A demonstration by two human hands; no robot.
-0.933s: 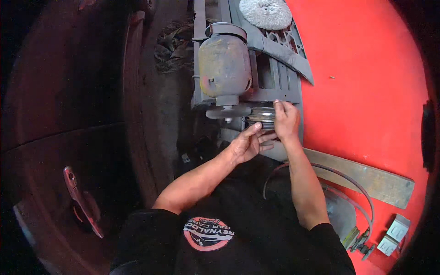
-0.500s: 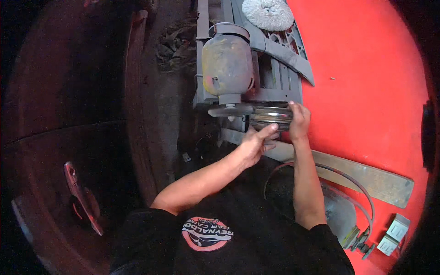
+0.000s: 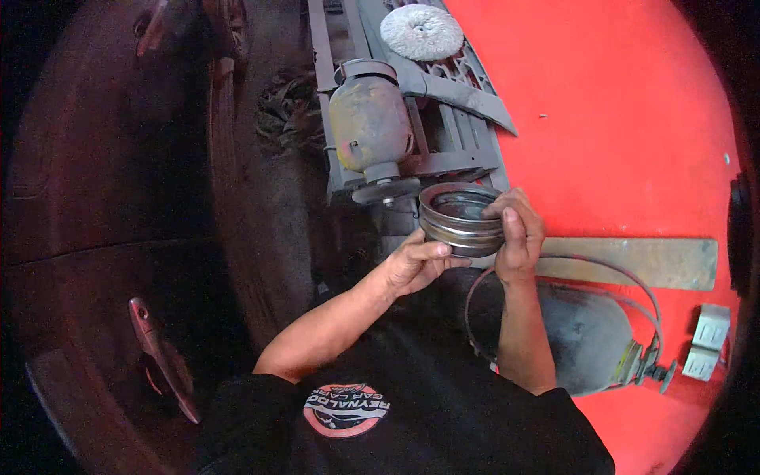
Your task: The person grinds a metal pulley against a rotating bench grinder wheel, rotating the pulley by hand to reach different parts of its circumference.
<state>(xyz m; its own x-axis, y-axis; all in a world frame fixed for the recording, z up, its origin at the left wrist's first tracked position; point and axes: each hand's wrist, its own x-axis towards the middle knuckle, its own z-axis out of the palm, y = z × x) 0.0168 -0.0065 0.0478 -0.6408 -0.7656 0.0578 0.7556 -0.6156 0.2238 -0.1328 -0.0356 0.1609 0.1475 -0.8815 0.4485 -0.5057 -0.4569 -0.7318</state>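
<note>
At the middle of the view, just right of and below the spindle of a grinder motor (image 3: pixel 370 127), we are holding a grooved metal pulley (image 3: pixel 459 229) between both bare hands; its round opening is facing upward and showing us a dull inner wall, while its shiny ribbed side is facing our chest. Our left hand (image 3: pixel 417 264) is pinching the lower left of the pulley, the thumb lying along the outer wall and the fingers curling beneath it; our right hand (image 3: pixel 518 236) is clasping the opposite side, its fingers bending over the rim. Close to the pulley's left edge, a grey disc wheel (image 3: pixel 385 191) is sitting on the spindle; whether the two are touching, we cannot tell. Behind these, a grey metal frame (image 3: pixel 455 164) is bearing the motor; toward its far end, a white fluffy buffing wheel (image 3: pixel 421 33) is lying flat. To our right, on the red floor (image 3: pixel 617 158), a wooden board (image 3: pixel 633 263) is lying crosswise; nearer us, a grey tank (image 3: pixel 586 336) is resting on its side, with a hose (image 3: pixel 643 279) arching beside it; to our left, a dark car door with a handle (image 3: pixel 164 360) is standing in shadow.
</note>
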